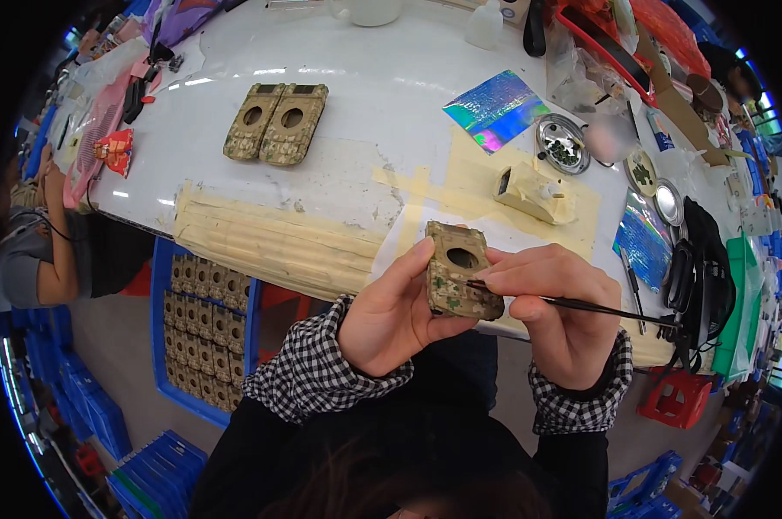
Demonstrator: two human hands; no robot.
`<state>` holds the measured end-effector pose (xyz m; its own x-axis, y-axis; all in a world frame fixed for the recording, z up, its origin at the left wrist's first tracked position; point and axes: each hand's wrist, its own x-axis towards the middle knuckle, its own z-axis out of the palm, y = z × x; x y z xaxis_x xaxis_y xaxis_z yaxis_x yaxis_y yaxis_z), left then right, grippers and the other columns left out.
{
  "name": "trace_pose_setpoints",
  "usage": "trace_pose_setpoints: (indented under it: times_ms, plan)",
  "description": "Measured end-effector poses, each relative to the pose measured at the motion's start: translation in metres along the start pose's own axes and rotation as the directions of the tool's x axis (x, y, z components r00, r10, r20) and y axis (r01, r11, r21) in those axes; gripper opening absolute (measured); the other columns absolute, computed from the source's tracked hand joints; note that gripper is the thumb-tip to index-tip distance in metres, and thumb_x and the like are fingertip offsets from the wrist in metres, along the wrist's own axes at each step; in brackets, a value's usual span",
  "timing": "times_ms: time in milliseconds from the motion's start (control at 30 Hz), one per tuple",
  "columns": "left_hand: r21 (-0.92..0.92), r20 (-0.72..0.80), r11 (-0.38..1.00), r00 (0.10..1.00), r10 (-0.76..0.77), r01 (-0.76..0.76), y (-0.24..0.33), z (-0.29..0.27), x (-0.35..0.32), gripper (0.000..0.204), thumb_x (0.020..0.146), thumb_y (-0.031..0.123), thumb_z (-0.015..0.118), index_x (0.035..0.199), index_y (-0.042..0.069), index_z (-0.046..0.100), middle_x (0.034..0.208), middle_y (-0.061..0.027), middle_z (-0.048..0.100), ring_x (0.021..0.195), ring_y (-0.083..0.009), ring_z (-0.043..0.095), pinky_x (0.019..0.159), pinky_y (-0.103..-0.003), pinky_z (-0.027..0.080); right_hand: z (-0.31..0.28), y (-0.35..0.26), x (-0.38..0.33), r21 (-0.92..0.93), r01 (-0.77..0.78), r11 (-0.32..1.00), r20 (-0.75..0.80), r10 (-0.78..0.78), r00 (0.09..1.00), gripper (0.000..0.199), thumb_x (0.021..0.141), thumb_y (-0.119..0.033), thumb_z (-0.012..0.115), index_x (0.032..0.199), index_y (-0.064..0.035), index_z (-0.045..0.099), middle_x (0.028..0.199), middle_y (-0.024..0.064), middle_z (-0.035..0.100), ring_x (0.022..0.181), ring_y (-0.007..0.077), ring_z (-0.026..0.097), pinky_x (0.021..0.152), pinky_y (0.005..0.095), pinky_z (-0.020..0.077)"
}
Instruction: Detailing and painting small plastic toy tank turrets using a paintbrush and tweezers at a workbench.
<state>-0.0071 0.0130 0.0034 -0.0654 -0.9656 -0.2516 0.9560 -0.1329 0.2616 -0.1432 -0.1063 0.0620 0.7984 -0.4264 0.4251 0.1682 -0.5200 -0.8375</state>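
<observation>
Left hand (392, 316): fingers wrapped around a camouflage shell (457, 270), above the desk's (391, 104) near edge.
Right hand (557, 307): fingers pinching black tweezers (581, 305), tip touching the shell.

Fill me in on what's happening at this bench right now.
A person holds a camouflage-patterned shell with a round hole in the left hand, above the table's near edge. The right hand pinches black tweezers, tip touching the shell's side. Two matching shells lie side by side on the white table, and a blue crate of more sits below.
</observation>
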Motion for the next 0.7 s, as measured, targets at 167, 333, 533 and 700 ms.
trace_pose_setpoints:
  times_ms: [167, 333, 533, 700]
  plan:
    - [0.112, 0.010, 0.994, 1.000, -0.013, 0.012, 0.003, 0.004, 0.000, 0.051, 0.099, 0.041, 0.030, 0.132, 0.003, 0.038, 0.123, -0.0097, 0.053, 0.107, -0.0149, 0.057, 0.088, -0.029, 0.052, -0.001, 0.000, 0.000, -0.002, -0.002, 1.000, 0.008, 0.002, 1.000, 0.019, 0.078, -0.011, 0.070, 0.090, 0.0018, 0.064, 0.080, 0.0108, 0.066, 0.072, 0.0256, 0.065, 0.080, 0.0360, 0.0526]
    - [0.095, 0.030, 0.995, 0.999, -0.019, 0.017, 0.002, 0.000, 0.000, 0.050, 0.099, 0.041, 0.029, 0.132, 0.004, 0.038, 0.123, -0.0099, 0.053, 0.108, -0.0151, 0.057, 0.088, -0.029, 0.052, -0.001, 0.000, 0.000, -0.001, -0.002, 1.000, 0.004, 0.002, 1.000, 0.018, 0.078, -0.012, 0.070, 0.090, 0.0015, 0.064, 0.080, 0.0108, 0.066, 0.072, 0.0257, 0.065, 0.081, 0.0359, 0.0526]
    - [0.094, 0.039, 0.995, 0.999, -0.018, 0.015, 0.003, 0.000, -0.001, 0.050, 0.099, 0.041, 0.029, 0.132, 0.004, 0.038, 0.123, -0.0100, 0.053, 0.109, -0.0152, 0.056, 0.089, -0.030, 0.052, -0.001, 0.000, -0.001, -0.007, -0.025, 1.000, 0.005, 0.025, 1.000, 0.018, 0.079, -0.011, 0.070, 0.090, 0.0015, 0.064, 0.081, 0.0111, 0.066, 0.073, 0.0251, 0.065, 0.076, 0.0339, 0.0520]
    - [0.043, -0.046, 0.999, 0.999, 0.005, -0.003, -0.001, 0.000, 0.000, 0.052, 0.100, 0.040, 0.026, 0.133, 0.001, 0.035, 0.119, -0.0187, 0.054, 0.106, -0.0273, 0.059, 0.085, -0.034, 0.055, 0.000, 0.011, -0.006, 0.236, 0.065, 0.970, -0.174, -0.023, 0.984, 0.026, 0.092, -0.021, 0.055, 0.093, 0.0040, 0.061, 0.085, 0.0147, 0.065, 0.070, 0.0216, 0.064, 0.076, 0.0323, 0.0491]
